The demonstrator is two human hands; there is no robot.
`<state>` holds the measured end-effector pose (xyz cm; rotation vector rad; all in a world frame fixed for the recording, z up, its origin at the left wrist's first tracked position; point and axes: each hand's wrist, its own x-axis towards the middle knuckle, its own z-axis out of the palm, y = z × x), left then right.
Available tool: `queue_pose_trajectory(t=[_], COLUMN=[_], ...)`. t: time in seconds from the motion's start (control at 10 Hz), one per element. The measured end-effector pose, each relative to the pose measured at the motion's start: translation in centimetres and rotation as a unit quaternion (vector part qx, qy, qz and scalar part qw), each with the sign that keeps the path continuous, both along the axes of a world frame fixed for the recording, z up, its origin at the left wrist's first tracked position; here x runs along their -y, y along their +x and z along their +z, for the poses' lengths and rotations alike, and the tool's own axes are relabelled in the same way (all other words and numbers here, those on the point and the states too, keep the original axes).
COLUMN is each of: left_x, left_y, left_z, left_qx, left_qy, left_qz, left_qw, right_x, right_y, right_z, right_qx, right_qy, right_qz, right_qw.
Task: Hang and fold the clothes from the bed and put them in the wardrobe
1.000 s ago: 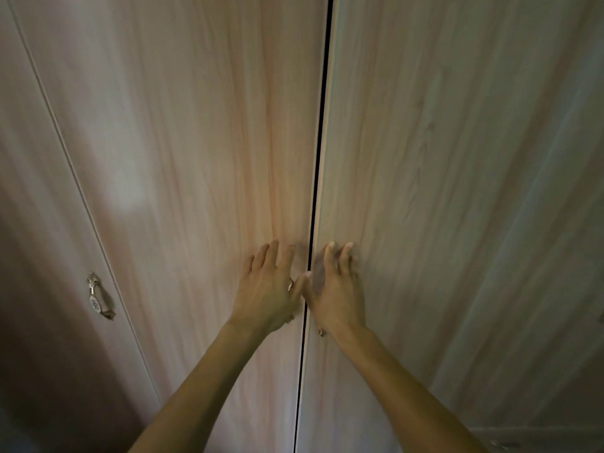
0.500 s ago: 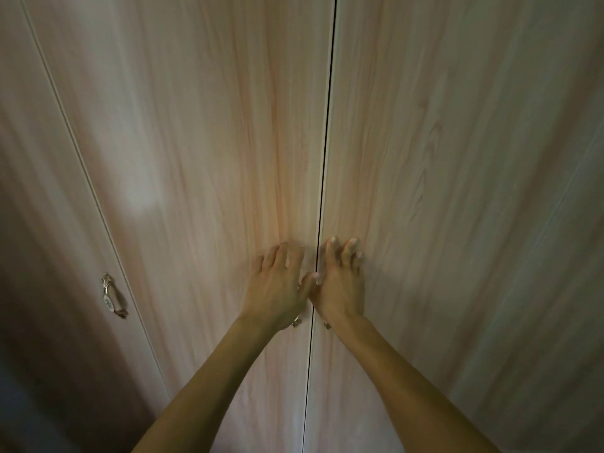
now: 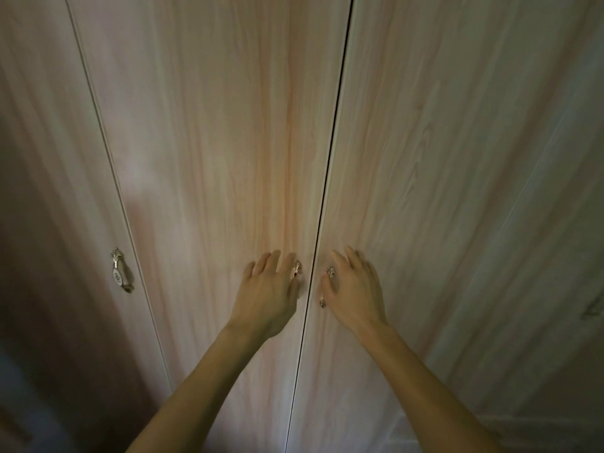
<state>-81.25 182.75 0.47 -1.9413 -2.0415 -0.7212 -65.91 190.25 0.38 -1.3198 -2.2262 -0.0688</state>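
The wardrobe point(image 3: 212, 158) fills the view with its two middle doors shut. At their inner edges, either side of the dark seam, the left hand point(image 3: 266, 292) and right hand point(image 3: 356, 292) lie with fingers straight and spread, gripping nothing, the left thumb just beside the left-door handle point(image 3: 296, 268) and the right thumb just beside the right-door handle point(image 3: 330, 272). Both handles are partly covered by the hands, whether the palms press the wood cannot be told, and the wardrobe's top and foot are cut off. Its doors are pale pinkish wood grain, dim toward the left edge, where a third handle point(image 3: 121, 271) with a white middle sits.
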Motion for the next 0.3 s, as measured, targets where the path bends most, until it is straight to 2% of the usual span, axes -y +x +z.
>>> queue_pose_trajectory(t=[0.1, 0.3], left_x=[2.4, 7.2], left_y=[0.8, 2.9], left_z=[-0.2, 0.0], left_qx=[0.008, -0.007], left_qy=[0.018, 0.053], left_qz=[-0.003, 0.0], left_qw=[1.0, 0.999], right_x=[2.3, 7.6], right_y=[1.1, 3.7], right_z=[-0.8, -0.4], right_qx=[0.008, -0.049], right_qy=[-0.015, 0.008], right_qz=[-0.001, 0.019], right_qw=[1.0, 0.999])
